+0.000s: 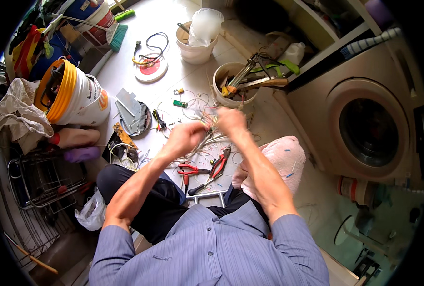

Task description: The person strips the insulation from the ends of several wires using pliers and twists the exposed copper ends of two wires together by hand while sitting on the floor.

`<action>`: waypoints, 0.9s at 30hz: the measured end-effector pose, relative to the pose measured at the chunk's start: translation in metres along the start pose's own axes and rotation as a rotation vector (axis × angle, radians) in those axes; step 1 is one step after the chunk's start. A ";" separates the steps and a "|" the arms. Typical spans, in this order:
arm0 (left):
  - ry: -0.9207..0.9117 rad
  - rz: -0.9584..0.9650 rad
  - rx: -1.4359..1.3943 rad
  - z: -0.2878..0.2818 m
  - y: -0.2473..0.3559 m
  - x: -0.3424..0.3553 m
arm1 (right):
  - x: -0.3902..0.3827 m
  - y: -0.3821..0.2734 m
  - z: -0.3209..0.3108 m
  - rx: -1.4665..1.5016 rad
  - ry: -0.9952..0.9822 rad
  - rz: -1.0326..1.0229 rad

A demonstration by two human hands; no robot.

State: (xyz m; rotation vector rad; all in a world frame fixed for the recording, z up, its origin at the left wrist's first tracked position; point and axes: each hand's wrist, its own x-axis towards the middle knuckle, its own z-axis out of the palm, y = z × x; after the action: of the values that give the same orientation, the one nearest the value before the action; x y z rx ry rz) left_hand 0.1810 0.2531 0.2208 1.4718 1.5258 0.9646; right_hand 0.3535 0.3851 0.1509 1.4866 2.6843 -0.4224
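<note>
Both hands are close together over a tangle of thin wires point(193, 153) on the floor between my legs. My left hand point(187, 138) is closed, its fingers pinched on thin wires. To its right my right hand point(231, 122) is curled and smeared by motion; what lies in its fingers cannot be made out. Just below the hands lie red-handled pliers point(189, 168) and a second red-and-black pair of pliers point(219, 164). A small green circuit board point(179, 103) sits beyond the left hand. A pink towel point(288, 159) with bits of blue and white wire covers my right knee.
A bucket of tools point(221, 97) stands beyond my right hand, with a white bucket point(193, 53) farther back. At left are a yellow-rimmed bucket point(85, 105), a grey metal plate point(130, 112) and a wire rack point(45, 183). A front-loading washing machine point(354, 124) stands at right.
</note>
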 end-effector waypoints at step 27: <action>0.092 -0.425 -0.520 -0.007 0.005 0.011 | -0.050 -0.042 -0.070 0.215 0.306 -0.307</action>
State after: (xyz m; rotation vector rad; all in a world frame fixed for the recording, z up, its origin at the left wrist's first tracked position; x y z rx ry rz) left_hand 0.1765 0.2639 0.2274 0.7136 1.4286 1.0689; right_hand 0.3519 0.3411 0.2358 1.2736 3.2203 -0.5542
